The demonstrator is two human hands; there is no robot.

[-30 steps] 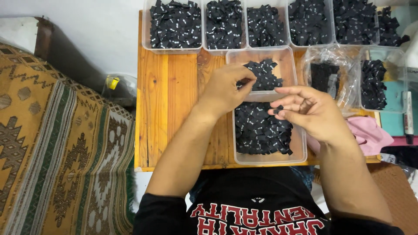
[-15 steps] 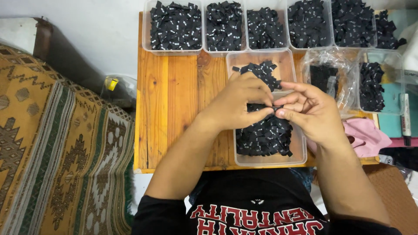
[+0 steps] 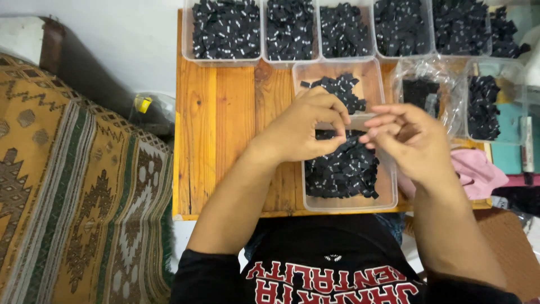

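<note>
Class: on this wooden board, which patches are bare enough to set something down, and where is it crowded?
Bare: the wooden board, between its left edge, the row of clear tubs above and the left hand. Crowded: the middle, where both hands hover over two clear trays of black pieces; the right hand has a plastic bag and pink cloth beside it.

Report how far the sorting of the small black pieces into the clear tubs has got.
Done: the row of clear plastic tubs along the table's far edge is heaped with small black pieces. In hand: left hand and right hand are held together over the near clear tray; whether the fingers pinch a piece is unclear. Left: a loose pile of black pieces in that tray, and fewer in the tray behind.
</note>
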